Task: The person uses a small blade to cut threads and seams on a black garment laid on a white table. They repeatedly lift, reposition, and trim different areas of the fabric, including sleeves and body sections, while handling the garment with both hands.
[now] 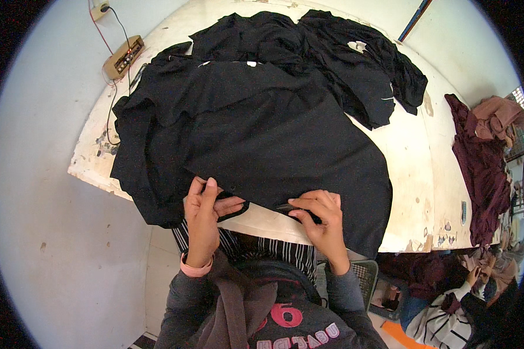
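Note:
A large black cloth garment (262, 128) lies spread over the pale table, its near edge hanging at the table's front. My left hand (202, 218) is closed on that near edge, pinching the black cloth between thumb and fingers. To its right, my right hand (321, 222) is closed around a small dark pointed tool (284, 207) that looks like thread snips. The tool's tip points left, over the edge of the cloth; most of its body is hidden in the fingers.
More black garments (349, 64) lie bunched at the table's (419, 174) far side. A brown box with cables (124, 57) hangs at the left wall. Maroon cloth (483, 180) drapes over the right end. A green basket (364, 279) and another person (448, 320) are at lower right.

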A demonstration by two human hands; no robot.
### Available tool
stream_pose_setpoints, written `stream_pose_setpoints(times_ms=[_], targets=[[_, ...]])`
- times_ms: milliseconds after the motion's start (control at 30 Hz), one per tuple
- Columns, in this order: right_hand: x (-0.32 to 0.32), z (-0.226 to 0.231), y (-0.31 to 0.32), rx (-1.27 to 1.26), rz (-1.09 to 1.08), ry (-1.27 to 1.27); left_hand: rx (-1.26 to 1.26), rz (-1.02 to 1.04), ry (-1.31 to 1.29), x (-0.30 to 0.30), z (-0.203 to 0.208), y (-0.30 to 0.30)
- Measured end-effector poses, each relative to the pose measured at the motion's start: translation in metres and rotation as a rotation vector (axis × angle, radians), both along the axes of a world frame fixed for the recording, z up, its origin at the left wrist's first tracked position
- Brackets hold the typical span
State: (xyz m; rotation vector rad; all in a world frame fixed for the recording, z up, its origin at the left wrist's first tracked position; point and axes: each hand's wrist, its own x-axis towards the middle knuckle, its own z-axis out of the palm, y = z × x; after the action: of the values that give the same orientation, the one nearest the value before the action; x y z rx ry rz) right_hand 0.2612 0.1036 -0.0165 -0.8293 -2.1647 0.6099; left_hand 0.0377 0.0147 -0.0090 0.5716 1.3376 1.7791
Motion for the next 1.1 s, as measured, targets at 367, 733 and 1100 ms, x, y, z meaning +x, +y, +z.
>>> stream_pose_setpoints(times_ms=[367, 733, 1100], targets=[[-0.001, -0.001, 0.004, 0.015, -0.022, -0.046, 0.003, 0.025, -0.067, 0.001, 0.004, 0.008], [-0.011, -0.005, 0.013, 0.015, 0.068, -0.053, -0.011, 0.042, -0.064, -0.001, 0.007, 0.008], [0.019, 0.009, -0.001, 0.129, -0.080, -0.190, 0.053, 0.057, 0.060, -0.040, 0.011, 0.024]])
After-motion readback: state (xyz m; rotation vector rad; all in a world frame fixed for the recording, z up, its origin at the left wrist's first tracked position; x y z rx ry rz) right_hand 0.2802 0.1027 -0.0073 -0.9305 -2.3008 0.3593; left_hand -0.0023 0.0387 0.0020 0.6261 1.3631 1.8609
